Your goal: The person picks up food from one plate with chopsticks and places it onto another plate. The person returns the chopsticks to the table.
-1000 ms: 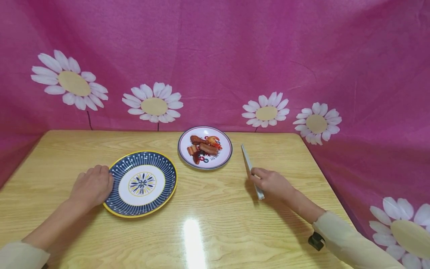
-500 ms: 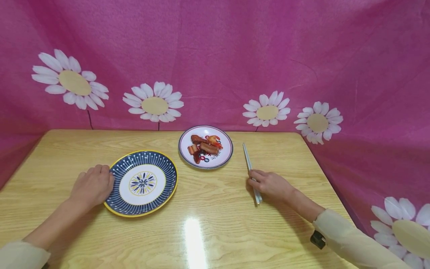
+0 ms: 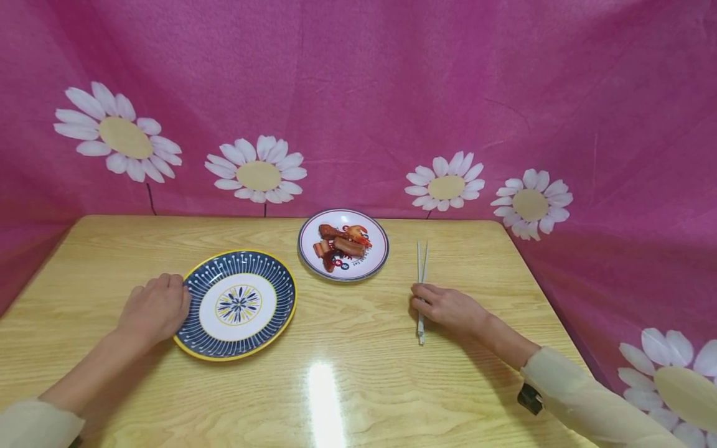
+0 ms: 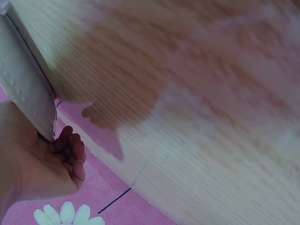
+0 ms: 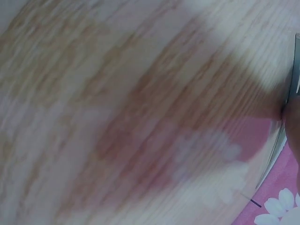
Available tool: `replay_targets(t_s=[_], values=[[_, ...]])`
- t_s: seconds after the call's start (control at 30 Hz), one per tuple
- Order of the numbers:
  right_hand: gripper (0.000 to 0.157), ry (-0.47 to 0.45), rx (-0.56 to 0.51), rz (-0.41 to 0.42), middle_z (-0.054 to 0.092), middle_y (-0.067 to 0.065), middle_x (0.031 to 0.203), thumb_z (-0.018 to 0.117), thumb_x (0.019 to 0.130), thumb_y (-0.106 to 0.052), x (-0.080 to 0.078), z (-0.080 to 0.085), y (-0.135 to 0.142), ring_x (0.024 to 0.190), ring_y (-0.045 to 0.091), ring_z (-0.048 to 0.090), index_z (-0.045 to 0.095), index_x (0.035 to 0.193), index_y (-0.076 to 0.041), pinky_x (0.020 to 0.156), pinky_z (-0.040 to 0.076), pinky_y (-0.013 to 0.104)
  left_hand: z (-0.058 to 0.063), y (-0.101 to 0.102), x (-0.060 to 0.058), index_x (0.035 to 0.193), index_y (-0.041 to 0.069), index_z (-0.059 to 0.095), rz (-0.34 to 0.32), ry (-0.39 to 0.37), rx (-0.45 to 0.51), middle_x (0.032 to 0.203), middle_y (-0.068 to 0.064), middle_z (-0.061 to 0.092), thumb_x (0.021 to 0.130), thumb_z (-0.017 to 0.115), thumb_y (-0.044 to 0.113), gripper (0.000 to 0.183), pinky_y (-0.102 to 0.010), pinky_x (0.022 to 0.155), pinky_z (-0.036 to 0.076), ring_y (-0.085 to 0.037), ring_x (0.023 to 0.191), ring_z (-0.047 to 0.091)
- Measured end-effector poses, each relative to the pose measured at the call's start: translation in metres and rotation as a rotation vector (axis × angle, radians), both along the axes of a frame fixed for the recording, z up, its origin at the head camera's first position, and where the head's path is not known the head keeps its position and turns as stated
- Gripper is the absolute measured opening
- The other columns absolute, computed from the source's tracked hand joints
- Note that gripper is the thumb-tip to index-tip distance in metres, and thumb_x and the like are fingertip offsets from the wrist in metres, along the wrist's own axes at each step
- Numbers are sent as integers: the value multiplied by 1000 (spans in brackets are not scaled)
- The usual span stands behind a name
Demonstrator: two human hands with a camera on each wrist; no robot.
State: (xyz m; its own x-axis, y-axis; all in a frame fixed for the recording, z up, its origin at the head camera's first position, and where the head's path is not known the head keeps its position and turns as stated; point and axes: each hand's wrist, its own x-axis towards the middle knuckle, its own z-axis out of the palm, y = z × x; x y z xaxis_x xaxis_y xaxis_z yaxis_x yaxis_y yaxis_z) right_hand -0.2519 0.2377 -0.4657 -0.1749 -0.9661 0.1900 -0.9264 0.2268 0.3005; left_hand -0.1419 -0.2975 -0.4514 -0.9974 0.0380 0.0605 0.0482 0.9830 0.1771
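Note:
My left hand point(image 3: 155, 310) holds the left rim of a large navy-and-white plate point(image 3: 210, 314) with a yellow edge. In the left wrist view, the fingers of that hand point(image 4: 42, 164) are curled at the rim of the plate point(image 4: 28, 79). To the right, my right hand point(image 3: 450, 308) pinches a pair of silvery chopsticks point(image 3: 421, 330) near their middle. Their thin tips point away from me and stand slightly apart. Only a sliver of the chopsticks point(image 5: 295, 70) and hand point(image 5: 293, 140) enters the right wrist view.
A small white plate point(image 3: 370, 266) with a dark rim sits near the far table edge. It bears several pieces of food point(image 3: 348, 247), among them a drumstick and a shrimp. Behind the wooden table point(image 3: 370, 373) hangs a pink cloth point(image 3: 358, 93) with daisies.
The chopsticks have turned from slanting to nearly straight away from me, and their tips have parted. My right hand has shifted slightly left. The left hand and large plate stay put.

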Motion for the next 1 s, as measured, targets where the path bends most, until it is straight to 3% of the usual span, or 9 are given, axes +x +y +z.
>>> replay_targets(t_s=[0.17,0.27,0.33,0.43,0.6,0.77,0.87,1.0], values=[[35,4,-12,-8,54,16,112,21,110,-12,0,-4,1,101,27,60,54,101,-4,75,55,33,0,0,-1,97,-13,50,-1,16,2,91,-27,54,101,40,14,30,-54,68,41,-46,88,55],[51,24,1,-12,55,17,113,3,110,-13,0,-5,0,104,29,61,53,101,-4,76,55,33,0,0,-1,96,-13,50,-4,12,0,90,-27,54,101,39,15,30,-54,67,41,-46,87,55],[53,28,12,-12,55,17,113,0,109,-13,1,-6,1,107,29,60,52,102,-4,78,55,34,0,0,0,96,-14,49,-5,3,-2,89,-27,53,101,40,15,30,-54,67,41,-46,86,55],[44,15,20,-2,55,17,114,9,110,-10,1,-7,1,113,31,59,51,103,-4,84,54,35,0,0,0,98,-15,49,-5,-7,-4,91,-28,53,101,40,15,31,-54,67,42,-46,86,55],[14,1,42,-3,53,17,117,37,101,-7,3,-8,2,119,31,56,50,106,-5,89,52,35,0,0,-1,100,-15,49,1,-15,-4,92,-29,54,101,39,15,32,-55,69,42,-46,88,55],[16,-10,67,-14,52,20,123,45,96,-4,3,-7,4,123,33,54,50,111,-6,91,51,37,1,0,-1,97,-14,49,4,-9,-5,91,-28,53,101,40,14,30,-56,68,42,-46,88,55],[21,-6,72,-8,51,21,124,32,104,-4,3,-6,5,124,34,53,51,114,-6,93,51,38,1,0,-1,96,-14,49,4,-12,-5,89,-27,53,101,40,14,30,-55,68,42,-46,86,55],[44,17,69,2,51,21,124,7,109,-10,4,-7,7,122,33,55,51,115,-6,90,52,37,1,0,-1,96,-13,49,3,-8,-3,88,-26,53,101,39,14,30,-54,67,41,-45,85,55]])
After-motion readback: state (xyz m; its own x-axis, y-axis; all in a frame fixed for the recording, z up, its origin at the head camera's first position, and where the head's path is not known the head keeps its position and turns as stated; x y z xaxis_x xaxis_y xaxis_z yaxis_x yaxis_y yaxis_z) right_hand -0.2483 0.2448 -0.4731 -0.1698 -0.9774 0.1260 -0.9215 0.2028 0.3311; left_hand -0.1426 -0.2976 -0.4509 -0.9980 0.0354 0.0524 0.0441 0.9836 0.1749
